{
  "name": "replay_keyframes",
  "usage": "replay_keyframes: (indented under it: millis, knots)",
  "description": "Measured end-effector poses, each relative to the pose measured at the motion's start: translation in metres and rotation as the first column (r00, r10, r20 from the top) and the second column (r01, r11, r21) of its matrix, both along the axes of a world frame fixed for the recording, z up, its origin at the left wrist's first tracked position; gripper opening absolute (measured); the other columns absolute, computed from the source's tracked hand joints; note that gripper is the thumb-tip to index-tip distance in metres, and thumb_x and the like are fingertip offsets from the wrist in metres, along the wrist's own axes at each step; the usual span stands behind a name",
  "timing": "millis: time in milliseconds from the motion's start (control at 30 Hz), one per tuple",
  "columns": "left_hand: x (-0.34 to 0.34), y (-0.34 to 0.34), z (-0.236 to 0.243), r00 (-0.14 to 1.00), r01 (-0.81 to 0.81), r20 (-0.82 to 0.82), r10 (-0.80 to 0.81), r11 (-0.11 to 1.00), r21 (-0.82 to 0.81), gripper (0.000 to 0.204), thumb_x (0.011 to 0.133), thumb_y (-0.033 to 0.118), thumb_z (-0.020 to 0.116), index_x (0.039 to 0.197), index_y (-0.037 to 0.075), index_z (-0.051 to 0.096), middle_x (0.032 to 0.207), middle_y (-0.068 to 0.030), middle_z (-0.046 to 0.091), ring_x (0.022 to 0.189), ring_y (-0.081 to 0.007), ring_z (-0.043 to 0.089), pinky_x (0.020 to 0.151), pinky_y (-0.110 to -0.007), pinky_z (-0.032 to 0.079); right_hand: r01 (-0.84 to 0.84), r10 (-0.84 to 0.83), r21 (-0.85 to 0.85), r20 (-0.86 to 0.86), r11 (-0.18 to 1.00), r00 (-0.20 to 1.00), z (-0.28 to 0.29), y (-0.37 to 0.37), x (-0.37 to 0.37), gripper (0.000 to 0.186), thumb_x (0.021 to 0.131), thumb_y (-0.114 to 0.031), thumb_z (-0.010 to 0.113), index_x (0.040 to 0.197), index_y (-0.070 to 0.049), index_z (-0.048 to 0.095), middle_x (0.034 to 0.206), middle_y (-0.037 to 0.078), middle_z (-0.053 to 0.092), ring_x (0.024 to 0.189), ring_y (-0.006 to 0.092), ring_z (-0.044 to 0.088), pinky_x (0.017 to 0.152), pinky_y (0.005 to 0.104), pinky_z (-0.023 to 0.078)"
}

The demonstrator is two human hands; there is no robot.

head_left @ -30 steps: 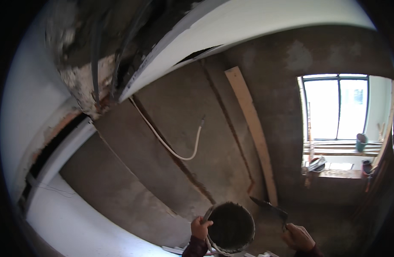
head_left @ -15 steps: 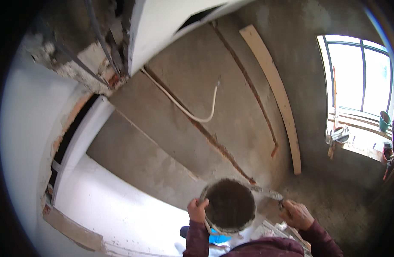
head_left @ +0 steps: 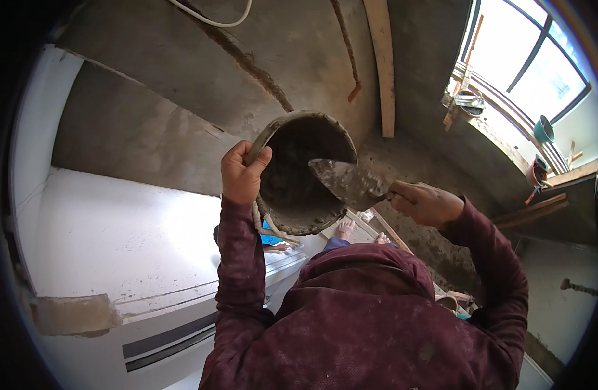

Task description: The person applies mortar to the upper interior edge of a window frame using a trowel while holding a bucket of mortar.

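- Left hand (head_left: 242, 172): fingers closed round the left rim of the bucket (head_left: 286, 214), thumb over the edge.
- Right hand (head_left: 426, 200): fingers curled tight on the trowel (head_left: 341, 182) at its handle end.
- Bucket is in front of the chest, mouth toward the camera; trowel blade overlaps the mouth's right side. Whether it touches the inside, cannot tell; fill level too dark to judge.
- Risk (judged): one-sided hold could let the bucket twist if the blade pushes hard or snags the crusted rim.
- Risk (judged): loose mortar could drop toward the bare feet (head_left: 346, 227) below.
- Edges: bucket's right rim is the closest obstacle to the blade; leaning board (head_left: 380, 71) and window sill (head_left: 500, 143) stand well apart.
- Room: widest to the right, short of the sill.
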State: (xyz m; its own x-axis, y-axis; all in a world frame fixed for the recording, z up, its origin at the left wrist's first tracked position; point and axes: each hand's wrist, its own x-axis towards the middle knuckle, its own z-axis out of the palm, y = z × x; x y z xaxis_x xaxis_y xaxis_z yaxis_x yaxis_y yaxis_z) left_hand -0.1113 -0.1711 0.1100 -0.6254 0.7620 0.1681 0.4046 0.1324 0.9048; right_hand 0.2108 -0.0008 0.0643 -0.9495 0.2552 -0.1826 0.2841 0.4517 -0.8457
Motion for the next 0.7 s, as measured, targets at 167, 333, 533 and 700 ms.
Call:
replay_keyframes:
  millis: [167,333,533,700]
  knots:
    - [0.003,0.010,-0.004,0.995,0.058,-0.078,-0.062,0.997,-0.060,0.028,0.082,0.017,0.074,0.068,0.007,0.053,0.058,0.0083,0.042,0.055,-0.0035,0.034,0.049,-0.023,0.029,-0.024,0.076,-0.228,0.218,0.973,0.973,0.020,-0.002,-0.014,0.030,0.097,-0.028,0.045,0.106,-0.001,0.056,0.096,0.021,0.064,0.087,0.0407,0.062,0.077,0.0444,0.048]
    - [0.003,0.019,0.006,0.965,0.120,-0.214,-0.149,0.982,-0.142,0.028,0.078,0.019,0.077,0.069,0.005,0.054,0.056,0.0036,0.043,0.054,-0.0074,0.036,0.050,-0.026,0.032,-0.183,0.148,0.206,0.177,0.961,0.973,0.007,0.002,-0.014,0.034,0.098,-0.033,0.042,0.106,-0.003,0.056,0.082,0.019,0.064,0.080,0.0388,0.063,0.074,0.0469,0.048]
    - [0.025,0.041,0.018,0.900,0.260,-0.311,-0.306,0.948,-0.182,0.024,0.075,0.017,0.077,0.076,0.003,0.057,0.060,-0.0038,0.048,0.056,-0.0132,0.043,0.055,-0.030,0.039,-0.124,0.109,0.005,0.435,0.992,0.894,0.013,0.004,-0.041,0.036,0.099,-0.034,0.040,0.109,-0.003,0.054,0.069,0.012,0.060,0.059,0.0224,0.062,0.051,0.0374,0.050]
    - [0.051,0.049,0.017,0.860,0.360,-0.321,-0.398,0.917,-0.171,0.024,0.081,0.016,0.075,0.073,0.005,0.056,0.060,0.0070,0.042,0.058,-0.0053,0.037,0.053,-0.024,0.033,-0.082,0.151,-0.163,0.482,0.983,0.863,0.009,0.000,-0.041,0.039,0.099,-0.036,0.037,0.110,-0.004,0.056,0.070,0.006,0.056,0.053,0.0151,0.056,0.047,0.0313,0.050]
